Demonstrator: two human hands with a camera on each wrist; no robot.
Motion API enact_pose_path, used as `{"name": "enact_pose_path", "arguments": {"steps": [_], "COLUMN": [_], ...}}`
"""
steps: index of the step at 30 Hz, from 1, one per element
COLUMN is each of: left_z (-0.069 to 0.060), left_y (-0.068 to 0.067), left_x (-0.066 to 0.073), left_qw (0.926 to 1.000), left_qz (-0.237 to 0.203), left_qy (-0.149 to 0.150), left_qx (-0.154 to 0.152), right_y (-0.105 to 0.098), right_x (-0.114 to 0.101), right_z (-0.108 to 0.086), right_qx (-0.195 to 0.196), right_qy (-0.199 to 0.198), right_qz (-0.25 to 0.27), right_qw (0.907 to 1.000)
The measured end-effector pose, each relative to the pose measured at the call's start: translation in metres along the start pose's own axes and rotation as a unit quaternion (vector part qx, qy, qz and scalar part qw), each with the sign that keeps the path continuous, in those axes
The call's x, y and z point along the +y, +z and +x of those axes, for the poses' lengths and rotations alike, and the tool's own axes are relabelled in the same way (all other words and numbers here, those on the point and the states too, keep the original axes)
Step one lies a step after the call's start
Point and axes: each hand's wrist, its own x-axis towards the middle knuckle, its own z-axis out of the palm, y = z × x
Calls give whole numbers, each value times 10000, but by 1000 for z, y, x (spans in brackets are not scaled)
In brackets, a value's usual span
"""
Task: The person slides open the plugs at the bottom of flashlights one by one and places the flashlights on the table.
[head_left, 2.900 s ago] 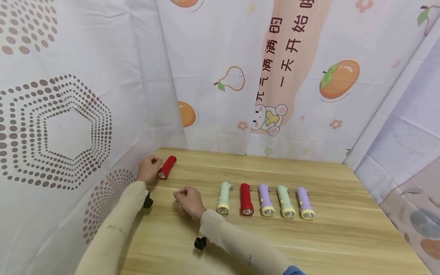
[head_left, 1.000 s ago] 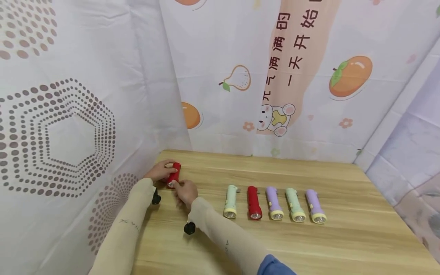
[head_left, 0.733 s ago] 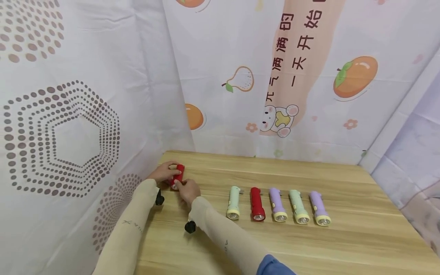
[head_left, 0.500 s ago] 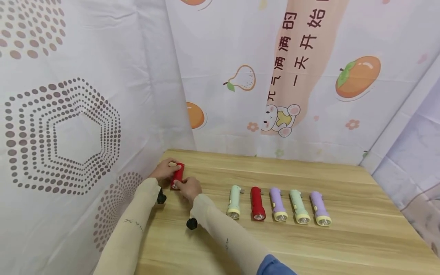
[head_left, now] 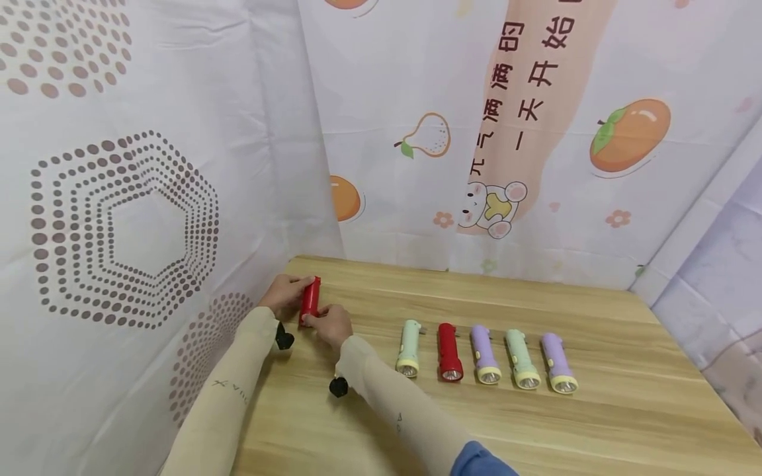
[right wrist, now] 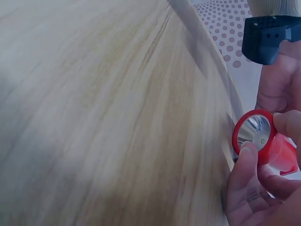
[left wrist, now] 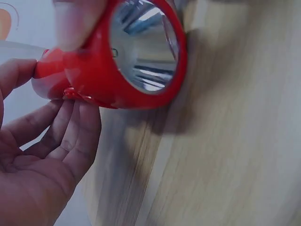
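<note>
At the table's far left, a red flashlight (head_left: 310, 301) is held between both hands. My left hand (head_left: 284, 292) pinches its tail end between thumb and fingers; in the left wrist view, the fingers (left wrist: 84, 132) lie under the red barrel (left wrist: 51, 75). Around the lens end, my right hand (head_left: 335, 325) grips with thumb and fingers. The right wrist view shows a fingertip (right wrist: 249, 150) against the rim of the clear lens (right wrist: 256, 129). Whether the flashlight touches the table cannot be told.
Right of the hands, several flashlights stand in a row, lenses toward me: mint (head_left: 409, 347), red (head_left: 449, 352), purple (head_left: 485, 354), mint (head_left: 522, 358) and purple (head_left: 558, 362). Printed curtains (head_left: 381, 218) enclose the wooden table (head_left: 536, 436) on the left, back and right.
Earlier the right hand was apart from the red flashlight and the left hand beside it. Both hands then took hold of it. Lately its lens has turned mostly out of the head view.
</note>
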Motion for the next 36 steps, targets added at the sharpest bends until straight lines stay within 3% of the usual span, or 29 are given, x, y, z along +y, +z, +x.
{"name": "enact_pose_path", "arguments": {"steps": [9, 15, 25, 36], "left_z": [-11, -23, -58, -97], "left_y": [8, 17, 30, 53], "left_x": [10, 18, 24, 30], "left_qw": [9988, 9993, 9935, 9865], "left_qz": [-479, -291, -834, -1131], "left_qy": [30, 150, 669, 963], "left_qx": [23, -157, -399, -683], "right_y": [-21, -38, -67, -98], "right_x": [9, 11, 17, 36], "right_z": [3, -10, -42, -73], "right_qx": [-349, -464, -1023, -1197], "right_qy": [-351, -385, -549, -851], "right_qz": [-213, -359, 27, -292], "right_qw": [9985, 9975, 9932, 9887]}}
